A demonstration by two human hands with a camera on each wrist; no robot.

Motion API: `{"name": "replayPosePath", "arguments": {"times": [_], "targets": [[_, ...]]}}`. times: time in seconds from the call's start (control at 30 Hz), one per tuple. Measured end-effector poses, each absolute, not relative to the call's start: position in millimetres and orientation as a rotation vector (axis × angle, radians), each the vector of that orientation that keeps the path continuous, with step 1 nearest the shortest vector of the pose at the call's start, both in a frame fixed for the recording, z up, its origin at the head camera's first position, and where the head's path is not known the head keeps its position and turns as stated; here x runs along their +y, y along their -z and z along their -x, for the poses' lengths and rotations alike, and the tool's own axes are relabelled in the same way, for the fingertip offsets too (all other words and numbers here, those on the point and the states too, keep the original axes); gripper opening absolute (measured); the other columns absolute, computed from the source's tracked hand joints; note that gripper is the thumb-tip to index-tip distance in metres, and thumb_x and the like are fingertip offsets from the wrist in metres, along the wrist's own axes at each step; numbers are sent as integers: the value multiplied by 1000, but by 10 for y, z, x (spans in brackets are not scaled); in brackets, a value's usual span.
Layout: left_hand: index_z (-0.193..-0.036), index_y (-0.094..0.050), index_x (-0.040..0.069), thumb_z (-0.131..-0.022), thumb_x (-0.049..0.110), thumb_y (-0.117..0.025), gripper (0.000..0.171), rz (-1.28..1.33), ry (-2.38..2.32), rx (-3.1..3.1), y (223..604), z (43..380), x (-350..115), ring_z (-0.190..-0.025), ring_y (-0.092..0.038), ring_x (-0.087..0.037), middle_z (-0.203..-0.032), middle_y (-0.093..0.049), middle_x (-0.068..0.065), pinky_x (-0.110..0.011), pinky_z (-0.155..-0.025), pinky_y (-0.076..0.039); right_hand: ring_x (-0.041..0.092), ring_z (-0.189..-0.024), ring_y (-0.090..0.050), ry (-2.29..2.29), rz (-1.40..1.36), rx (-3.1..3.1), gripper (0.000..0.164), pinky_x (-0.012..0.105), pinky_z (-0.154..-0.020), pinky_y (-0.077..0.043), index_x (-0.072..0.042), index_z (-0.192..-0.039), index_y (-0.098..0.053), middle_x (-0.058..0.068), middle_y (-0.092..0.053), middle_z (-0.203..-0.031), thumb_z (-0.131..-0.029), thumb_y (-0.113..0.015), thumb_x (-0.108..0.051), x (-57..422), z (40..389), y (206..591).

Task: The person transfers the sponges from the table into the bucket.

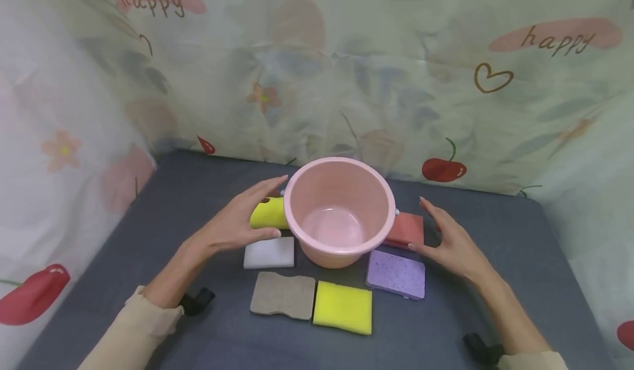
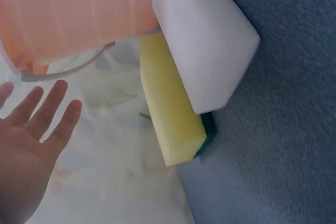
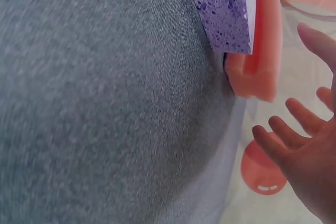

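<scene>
A pink bucket [image 1: 337,257] stands upright among several sponges, its inside bare. To its left, my left hand [image 1: 241,216] is spread with fingers apart, close to the rim and over a yellow sponge [image 1: 269,214] with a green underside. A white sponge [image 1: 269,252] lies just below that hand. My right hand [image 1: 453,243] is held out on the other side, fingers spread, its thumb near a red sponge [image 1: 408,230]. A purple speckled sponge [image 1: 396,275] lies in front of the red one. Both hands hold nothing.
In front of the bucket lie a grey-brown sponge [image 1: 283,295] with wavy sides and a second yellow sponge [image 1: 343,308], side by side. A dark grey cloth covers the table [image 1: 238,342]. Printed curtains [image 1: 317,83] hang behind it and at both sides.
</scene>
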State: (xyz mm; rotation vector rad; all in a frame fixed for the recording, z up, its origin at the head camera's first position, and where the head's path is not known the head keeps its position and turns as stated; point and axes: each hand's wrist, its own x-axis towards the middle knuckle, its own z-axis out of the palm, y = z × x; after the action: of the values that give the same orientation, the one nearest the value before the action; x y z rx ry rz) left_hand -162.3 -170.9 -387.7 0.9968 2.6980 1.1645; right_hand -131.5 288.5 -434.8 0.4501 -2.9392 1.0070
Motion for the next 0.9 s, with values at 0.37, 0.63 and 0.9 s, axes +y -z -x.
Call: {"name": "replayPosePath", "arguments": {"times": [0.37, 0.63, 0.9], "targets": [[-158, -23, 32, -84, 44, -78, 93, -1035, -1253, 2593, 3909, 1670, -1578, -131, -47, -15, -159, -30, 11, -46, -104, -44, 42, -137, -38, -973, -419, -3025, 93, 66, -103, -36, -18, -157, -31, 20, -40, -152, -82, -81, -41, 2819, 1375, 4432], [-158, -25, 32, -85, 48, -75, 89, -1039, -1340, 2527, 3934, 1696, -1481, -135, -43, -13, -157, -33, 11, -47, -102, -46, 36, -131, -46, -1037, -430, -3005, 85, 61, -101, -42, -14, -153, -40, 16, -48, -145, -83, -80, -42, 2777, 1408, 4475], [-157, -28, 30, -84, 64, -67, 90, -976, -1387, 2511, 3935, 1699, -1411, -134, -44, -15, -157, -32, 8, -42, -105, -44, 32, -120, -54, -1034, -507, -2932, 75, 55, -96, -48, -10, -146, -49, 15, -55, -138, -83, -82, -32, 2744, 1458, 4509]]}}
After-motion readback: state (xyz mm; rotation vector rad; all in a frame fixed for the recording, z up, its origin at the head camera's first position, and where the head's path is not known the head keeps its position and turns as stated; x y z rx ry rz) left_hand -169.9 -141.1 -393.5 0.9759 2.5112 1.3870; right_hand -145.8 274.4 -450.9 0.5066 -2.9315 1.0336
